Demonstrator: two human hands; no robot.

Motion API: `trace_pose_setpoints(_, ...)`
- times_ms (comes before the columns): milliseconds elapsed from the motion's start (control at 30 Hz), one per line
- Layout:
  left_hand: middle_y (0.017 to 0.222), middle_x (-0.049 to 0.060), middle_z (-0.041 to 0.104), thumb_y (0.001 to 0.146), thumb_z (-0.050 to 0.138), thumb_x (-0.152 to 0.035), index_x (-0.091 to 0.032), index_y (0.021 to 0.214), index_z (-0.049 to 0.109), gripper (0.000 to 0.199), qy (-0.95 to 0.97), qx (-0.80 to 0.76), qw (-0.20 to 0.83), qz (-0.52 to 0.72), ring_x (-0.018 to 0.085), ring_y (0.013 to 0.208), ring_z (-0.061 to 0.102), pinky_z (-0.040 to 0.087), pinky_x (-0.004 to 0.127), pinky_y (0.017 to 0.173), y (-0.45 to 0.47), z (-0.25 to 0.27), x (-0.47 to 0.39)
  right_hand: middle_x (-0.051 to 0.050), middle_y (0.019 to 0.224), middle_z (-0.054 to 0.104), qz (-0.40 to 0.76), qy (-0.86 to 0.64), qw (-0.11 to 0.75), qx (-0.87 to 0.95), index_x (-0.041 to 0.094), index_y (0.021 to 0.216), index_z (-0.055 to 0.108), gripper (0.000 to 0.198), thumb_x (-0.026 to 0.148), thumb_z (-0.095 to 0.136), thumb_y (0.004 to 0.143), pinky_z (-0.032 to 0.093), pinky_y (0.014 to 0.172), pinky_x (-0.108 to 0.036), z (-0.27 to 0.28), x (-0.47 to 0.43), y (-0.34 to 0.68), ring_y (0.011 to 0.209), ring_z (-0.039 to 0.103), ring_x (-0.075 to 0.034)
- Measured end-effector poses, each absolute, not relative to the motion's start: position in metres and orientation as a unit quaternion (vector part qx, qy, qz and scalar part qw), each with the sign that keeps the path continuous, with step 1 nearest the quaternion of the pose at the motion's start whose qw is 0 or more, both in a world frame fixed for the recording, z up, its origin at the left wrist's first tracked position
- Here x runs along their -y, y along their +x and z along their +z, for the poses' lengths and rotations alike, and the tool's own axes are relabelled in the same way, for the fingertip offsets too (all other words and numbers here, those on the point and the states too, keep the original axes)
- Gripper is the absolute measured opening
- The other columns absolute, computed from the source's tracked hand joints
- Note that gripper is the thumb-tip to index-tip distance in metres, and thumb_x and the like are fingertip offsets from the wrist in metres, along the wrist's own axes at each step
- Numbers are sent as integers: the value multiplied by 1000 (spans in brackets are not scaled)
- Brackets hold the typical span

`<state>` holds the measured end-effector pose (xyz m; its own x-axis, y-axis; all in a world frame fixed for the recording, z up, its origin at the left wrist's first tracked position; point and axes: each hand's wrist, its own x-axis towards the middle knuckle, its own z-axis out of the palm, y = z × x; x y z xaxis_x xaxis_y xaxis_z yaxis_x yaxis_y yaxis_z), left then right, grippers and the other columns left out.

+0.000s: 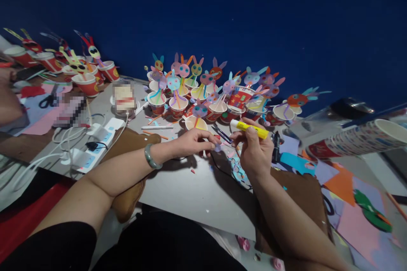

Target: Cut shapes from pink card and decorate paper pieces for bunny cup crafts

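My right hand (257, 154) is closed around a yellow glue stick (254, 129), its white end pointing left. My left hand (199, 141), with a jade-coloured bangle on the wrist, pinches a small purple paper piece (218, 147) at its fingertips. Between and just beyond the hands lies a dark pair of scissors (222, 134). Past my left fingers stands a paper cup (196, 124) with a blue-purple rabbit head (199, 110) on a straw. Several more red paper cups with paper rabbit heads crowd together behind it.
At the left are a white power strip (101, 144) with cables and more cups with paper figures (85, 84). A person's arm (9, 97) shows at the far left edge. To the right lie stacked cups (359, 137), coloured paper (341, 184) and green-handled scissors (372, 211).
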<state>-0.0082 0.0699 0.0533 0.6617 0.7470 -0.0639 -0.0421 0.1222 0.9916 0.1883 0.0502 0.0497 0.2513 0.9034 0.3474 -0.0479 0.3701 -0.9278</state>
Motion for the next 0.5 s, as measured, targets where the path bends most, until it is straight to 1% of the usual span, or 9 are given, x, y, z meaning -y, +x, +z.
trace_pose_setpoints(33, 88, 8, 72, 83, 67, -24, -10, 86, 69, 14, 587, -299, 692, 294, 7, 58, 60, 46, 19, 54, -8, 52, -70, 1, 69, 67, 354, -432, 663, 499, 21, 102, 69, 32, 49, 65, 89, 41, 40, -20, 49, -50, 188, 52, 61, -11)
trace_pose_setpoints(67, 73, 4, 69, 84, 66, -24, -10, 87, 69, 15, 577, -304, 694, 304, 8, 57, 60, 45, 18, 53, -7, 51, -70, 0, 69, 66, 346, -431, 663, 505, 20, 99, 69, 31, 49, 65, 90, 40, 39, -20, 49, -48, 189, 51, 60, -11)
trace_pose_setpoints(100, 64, 2, 64, 84, 67, -25, -10, 87, 69, 15, 568, -311, 694, 315, 8, 56, 60, 44, 18, 52, -7, 50, -71, 0, 69, 65, 334, -428, 662, 516, 20, 98, 70, 30, 49, 65, 90, 39, 39, -20, 49, -47, 189, 51, 59, -10)
trace_pose_setpoints(133, 62, 1, 63, 84, 67, -25, -10, 86, 68, 15, 559, -318, 694, 325, 8, 55, 60, 44, 18, 50, -7, 50, -71, 0, 68, 65, 316, -424, 662, 531, 20, 97, 70, 28, 47, 65, 90, 40, 40, -21, 48, -45, 190, 50, 58, -10)
trace_pose_setpoints(167, 65, 1, 65, 84, 67, -25, -10, 85, 68, 16, 550, -326, 693, 334, 7, 55, 60, 43, 17, 49, -7, 50, -72, 0, 68, 64, 293, -422, 660, 549, 20, 98, 70, 26, 45, 65, 90, 42, 42, -22, 48, -42, 190, 50, 57, -10)
trace_pose_setpoints(233, 77, 4, 70, 83, 68, -25, -9, 85, 69, 16, 537, -342, 690, 344, 5, 55, 59, 42, 16, 47, -6, 50, -73, 0, 72, 65, 232, -422, 650, 588, 21, 101, 68, 21, 39, 65, 90, 46, 45, -25, 46, -37, 191, 49, 58, -11)
trace_pose_setpoints(300, 84, 6, 71, 83, 67, -24, -9, 85, 69, 15, 525, -357, 690, 348, 4, 53, 57, 41, 16, 45, -6, 53, -74, -2, 79, 67, 144, -417, 631, 638, 22, 103, 67, 17, 32, 67, 88, 51, 52, -29, 45, -33, 191, 57, 63, -14)
trace_pose_setpoints(400, 78, 4, 70, 83, 67, -22, -8, 83, 69, 14, 520, -367, 684, 355, 4, 51, 56, 40, 16, 44, -6, 56, -73, -4, 83, 69, -3, -376, 575, 727, 24, 103, 66, 22, 22, 70, 81, 55, 68, -36, 45, -31, 191, 72, 66, -20)
trace_pose_setpoints(500, 66, 1, 66, 83, 66, -21, -8, 84, 69, 13, 523, -358, 685, 360, 5, 49, 55, 39, 15, 44, -5, 56, -71, -1, 78, 70, -92, -346, 504, 786, 25, 102, 64, 24, 20, 70, 79, 53, 74, -38, 46, -32, 189, 69, 64, -19)
